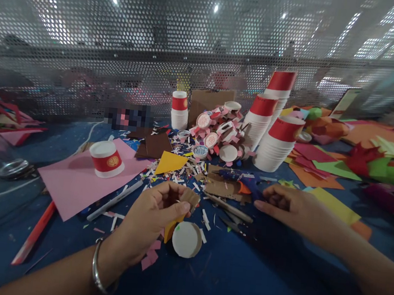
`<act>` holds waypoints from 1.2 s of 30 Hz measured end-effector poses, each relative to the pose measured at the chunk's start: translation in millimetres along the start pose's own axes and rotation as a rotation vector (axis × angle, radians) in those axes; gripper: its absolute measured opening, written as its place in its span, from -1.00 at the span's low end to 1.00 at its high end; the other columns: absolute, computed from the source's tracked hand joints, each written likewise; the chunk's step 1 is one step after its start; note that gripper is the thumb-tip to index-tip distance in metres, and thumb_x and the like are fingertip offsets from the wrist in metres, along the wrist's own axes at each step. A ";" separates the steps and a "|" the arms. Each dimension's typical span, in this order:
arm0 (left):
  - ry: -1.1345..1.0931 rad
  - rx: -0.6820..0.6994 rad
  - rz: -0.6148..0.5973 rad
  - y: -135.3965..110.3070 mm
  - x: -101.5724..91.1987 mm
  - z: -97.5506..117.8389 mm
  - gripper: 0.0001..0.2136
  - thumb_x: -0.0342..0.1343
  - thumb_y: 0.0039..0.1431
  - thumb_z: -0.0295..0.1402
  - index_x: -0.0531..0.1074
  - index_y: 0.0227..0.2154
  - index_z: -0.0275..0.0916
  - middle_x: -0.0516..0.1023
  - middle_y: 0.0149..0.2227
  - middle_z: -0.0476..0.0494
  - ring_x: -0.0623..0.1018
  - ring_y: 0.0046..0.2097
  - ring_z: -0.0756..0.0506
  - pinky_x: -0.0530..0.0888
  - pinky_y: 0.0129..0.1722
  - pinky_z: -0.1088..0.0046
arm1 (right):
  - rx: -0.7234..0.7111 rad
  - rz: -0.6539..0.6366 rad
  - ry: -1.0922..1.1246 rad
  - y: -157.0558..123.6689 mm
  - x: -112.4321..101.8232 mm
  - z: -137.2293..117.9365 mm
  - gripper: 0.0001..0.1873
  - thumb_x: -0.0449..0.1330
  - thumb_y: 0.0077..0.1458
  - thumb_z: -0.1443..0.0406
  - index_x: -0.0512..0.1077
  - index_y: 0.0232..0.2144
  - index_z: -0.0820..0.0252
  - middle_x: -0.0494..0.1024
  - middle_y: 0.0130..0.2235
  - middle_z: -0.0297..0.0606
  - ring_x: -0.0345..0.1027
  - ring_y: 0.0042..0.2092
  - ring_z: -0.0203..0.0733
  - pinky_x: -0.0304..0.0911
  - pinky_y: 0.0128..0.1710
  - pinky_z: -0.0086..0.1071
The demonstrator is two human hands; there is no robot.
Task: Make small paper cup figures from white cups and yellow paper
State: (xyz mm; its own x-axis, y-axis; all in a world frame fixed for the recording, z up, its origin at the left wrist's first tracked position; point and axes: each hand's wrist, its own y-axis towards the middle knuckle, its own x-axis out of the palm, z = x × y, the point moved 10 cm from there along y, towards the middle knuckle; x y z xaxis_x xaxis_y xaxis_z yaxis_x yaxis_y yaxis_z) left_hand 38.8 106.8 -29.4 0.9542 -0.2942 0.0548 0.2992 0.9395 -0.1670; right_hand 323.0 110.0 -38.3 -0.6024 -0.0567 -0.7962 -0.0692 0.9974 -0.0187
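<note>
Between the thumb and fingers of my left hand (156,218) is a small folded piece of brown cardboard (190,198). Just below it, a shallow white paper cup base (187,240) lies on the blue table, with a strip of orange-yellow paper (170,231) beside it. My right hand (289,206) is at the handle of a blue glue gun (256,189) with an orange trigger. Its thumb and forefinger are apart, the other fingers curled. The gun rests against a torn sheet of cardboard (223,188). Scissors (234,226) lie nearer to me.
Stacked red-and-white paper cups (274,146) stand behind, beside a heap of cut cup bases (219,136). A cut cup (107,159) sits on pink paper (73,186) at left. Paper scraps litter the middle; coloured sheets (332,204) lie at right. A perforated metal screen (208,40) rises behind.
</note>
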 end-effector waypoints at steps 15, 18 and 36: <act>0.016 0.053 0.044 5.8 -12.9 2.5 -0.88 0.30 0.17 -0.37 0.54 -0.23 -0.21 0.57 -0.25 -0.03 0.53 -0.20 -0.01 0.44 -0.09 0.41 | 0.308 0.173 0.886 -1.9 0.0 32.3 -0.68 0.47 -0.17 0.15 0.51 -0.37 0.12 0.41 -0.50 -0.37 0.23 -0.51 -0.32 0.21 -0.57 -0.47; 0.011 0.053 0.047 7.7 -13.4 2.2 -0.88 0.30 0.17 -0.38 0.52 -0.26 -0.23 0.54 -0.27 -0.02 0.50 -0.22 -0.01 0.42 -0.12 0.41 | 0.359 0.141 1.181 -8.7 6.7 26.9 -0.74 0.49 -0.21 0.20 0.53 -0.45 0.12 0.44 -0.45 -0.31 0.22 -0.48 -0.33 0.29 -0.54 -0.51; -0.043 -0.069 -0.005 4.1 -3.1 0.8 -0.81 0.34 0.04 -0.39 0.50 -0.27 -0.26 0.53 -0.29 -0.02 0.49 -0.23 -0.02 0.40 -0.16 0.40 | 0.131 -0.403 1.479 -17.1 45.5 -60.3 -0.81 0.47 -0.17 0.28 0.54 -0.51 0.21 0.32 -0.54 -0.33 0.17 -0.52 -0.35 0.22 -0.52 -0.48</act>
State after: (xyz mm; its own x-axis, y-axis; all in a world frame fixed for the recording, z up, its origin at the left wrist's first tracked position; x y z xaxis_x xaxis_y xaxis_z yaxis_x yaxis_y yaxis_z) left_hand 37.1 111.7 -29.4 0.9522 -0.2895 0.0978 0.3047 0.9233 -0.2339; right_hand 248.9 87.8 -37.7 -0.7922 -0.2269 0.5665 -0.3953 0.8980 -0.1931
